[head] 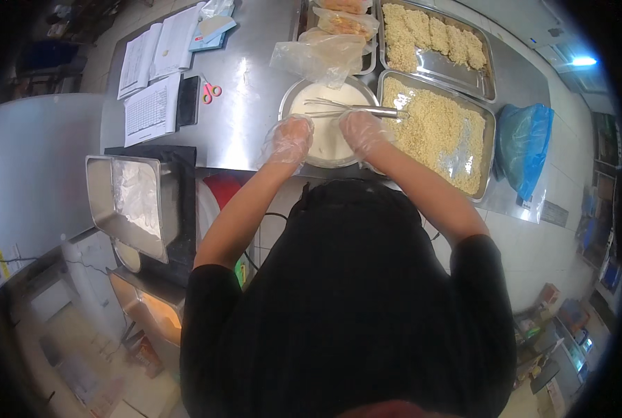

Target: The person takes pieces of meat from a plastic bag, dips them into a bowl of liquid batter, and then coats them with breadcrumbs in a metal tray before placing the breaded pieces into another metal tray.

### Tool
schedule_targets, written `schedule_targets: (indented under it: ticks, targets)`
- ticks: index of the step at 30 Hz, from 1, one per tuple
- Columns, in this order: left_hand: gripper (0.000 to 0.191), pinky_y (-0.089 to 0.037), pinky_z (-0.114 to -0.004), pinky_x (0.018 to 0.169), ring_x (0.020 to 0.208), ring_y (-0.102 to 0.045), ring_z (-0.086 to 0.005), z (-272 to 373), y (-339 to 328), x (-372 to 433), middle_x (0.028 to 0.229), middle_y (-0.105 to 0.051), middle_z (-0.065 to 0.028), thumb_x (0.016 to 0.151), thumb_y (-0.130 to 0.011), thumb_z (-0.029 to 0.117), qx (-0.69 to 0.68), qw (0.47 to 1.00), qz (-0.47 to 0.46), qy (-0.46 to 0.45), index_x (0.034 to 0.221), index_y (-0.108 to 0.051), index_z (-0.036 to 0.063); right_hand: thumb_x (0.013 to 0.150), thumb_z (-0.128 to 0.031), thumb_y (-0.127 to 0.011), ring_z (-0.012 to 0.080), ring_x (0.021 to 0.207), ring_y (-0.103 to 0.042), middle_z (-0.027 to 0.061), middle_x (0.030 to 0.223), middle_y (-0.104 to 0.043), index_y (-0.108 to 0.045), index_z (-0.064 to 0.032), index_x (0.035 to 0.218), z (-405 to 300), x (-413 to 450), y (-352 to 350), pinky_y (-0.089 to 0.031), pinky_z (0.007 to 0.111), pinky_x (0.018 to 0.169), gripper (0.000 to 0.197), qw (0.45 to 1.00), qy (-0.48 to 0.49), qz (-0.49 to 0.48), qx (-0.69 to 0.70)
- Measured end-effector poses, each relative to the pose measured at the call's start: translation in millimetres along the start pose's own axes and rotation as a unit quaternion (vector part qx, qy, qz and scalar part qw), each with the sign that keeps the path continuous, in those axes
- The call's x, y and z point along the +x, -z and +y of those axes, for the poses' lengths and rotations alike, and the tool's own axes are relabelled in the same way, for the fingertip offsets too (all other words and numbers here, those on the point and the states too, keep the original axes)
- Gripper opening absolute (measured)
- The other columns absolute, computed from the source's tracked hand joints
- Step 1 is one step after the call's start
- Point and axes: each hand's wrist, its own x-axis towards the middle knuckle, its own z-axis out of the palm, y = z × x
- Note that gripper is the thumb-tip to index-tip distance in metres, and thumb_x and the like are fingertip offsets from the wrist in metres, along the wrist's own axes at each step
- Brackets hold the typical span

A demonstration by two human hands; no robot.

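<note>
Both hands wear clear plastic gloves. My left hand (290, 137) is at the left rim of a round metal bowl (286, 102) of creamy white batter (331, 137); its fingers are curled, and what they hold cannot be made out. At the bowl's right rim, my right hand (362, 130) is curled just below a wire whisk (389, 112); whether it grips anything is unclear. The whisk lies across the bowl, its wires over the batter and its handle pointing right. To the right is a metal tray (491, 151) of pale crumbs (420, 125).
Crumb-coated pieces (439, 34) fill part of a tray behind. Plastic bags (321, 55) overhang the bowl's back. A blue bag (525, 146) stands at right. Scissors (211, 91), a dark phone-like slab (188, 100) and papers (151, 112) lie left. A deep pan (159, 209) holds white powder.
</note>
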Motion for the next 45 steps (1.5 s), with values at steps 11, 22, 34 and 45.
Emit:
schedule_targets:
  ticks: [11,22,34,45]
  targets:
    - [0.014,-0.058,-0.049,0.084,0.091,-0.075,-0.0392,9.0,50.4,-32.4,0.094,-0.077,-0.0206,0.085,-0.073,0.018,-0.159,0.986,0.052,0.002,0.092,-0.080,0.0086,0.087,-0.018,-0.064,0.0401,0.087,-0.074,0.0224,0.090,-0.074,-0.074,0.0015,0.087,34.5,-8.6,8.5,-0.060,0.046,0.080,0.022,0.974,-0.041,0.025,0.222]
    - [0.018,-0.058,-0.043,0.086,0.091,-0.076,-0.0336,3.6,44.8,-32.7,0.095,-0.078,-0.0176,0.085,-0.076,0.020,-0.173,0.984,0.031,0.042,0.096,-0.082,0.0065,0.089,-0.015,-0.063,0.0329,0.082,-0.076,0.0201,0.084,-0.074,-0.077,-0.0088,0.083,-9.9,-7.5,19.7,-0.060,0.045,0.074,0.016,0.999,-0.020,-0.019,0.028]
    - [0.012,-0.059,-0.045,0.082,0.086,-0.075,-0.0361,-7.2,28.8,-27.8,0.089,-0.077,-0.0185,0.079,-0.078,0.017,-0.221,0.973,0.044,0.047,0.088,-0.081,0.0083,0.103,-0.038,-0.058,0.0306,0.063,-0.069,0.0134,0.066,-0.064,-0.067,-0.0063,0.076,13.6,-32.0,110.6,-0.056,0.044,0.057,0.042,0.983,0.095,0.150,0.041]
    - [0.020,-0.059,-0.040,0.083,0.087,-0.077,-0.0307,-11.9,28.4,-24.6,0.094,-0.079,-0.0171,0.085,-0.077,0.021,-0.218,0.975,0.006,0.052,0.098,-0.082,0.0063,0.080,-0.006,-0.079,0.0273,0.076,-0.072,0.0089,0.084,-0.071,-0.073,-0.0068,0.099,27.5,-53.6,228.1,-0.059,0.038,0.072,0.020,0.942,0.174,0.220,0.186]
